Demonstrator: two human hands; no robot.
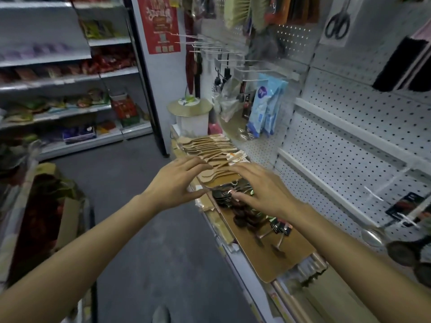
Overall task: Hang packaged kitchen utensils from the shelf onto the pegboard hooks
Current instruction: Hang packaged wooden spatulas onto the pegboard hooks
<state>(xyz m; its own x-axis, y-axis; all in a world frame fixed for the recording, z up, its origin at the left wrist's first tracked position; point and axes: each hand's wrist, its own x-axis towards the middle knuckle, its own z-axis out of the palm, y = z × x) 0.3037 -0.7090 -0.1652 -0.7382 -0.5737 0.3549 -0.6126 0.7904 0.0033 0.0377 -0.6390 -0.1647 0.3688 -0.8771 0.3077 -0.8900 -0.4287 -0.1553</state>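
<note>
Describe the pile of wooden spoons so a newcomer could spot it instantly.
Find the white pegboard wall and look down at the shelf below it. Beyond both hands, pale wooden spoons lie fanned in a pile, unlike the dark utensils nearer the camera.

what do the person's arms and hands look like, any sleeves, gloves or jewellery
Both forearms are bare all the way to the frame edge, with no sleeves showing. The left hand and right hand wear no gloves, and no watch, bracelet or ring can be made out. The right thumbnail looks pale pink, though the picture is slightly blurred.
</note>
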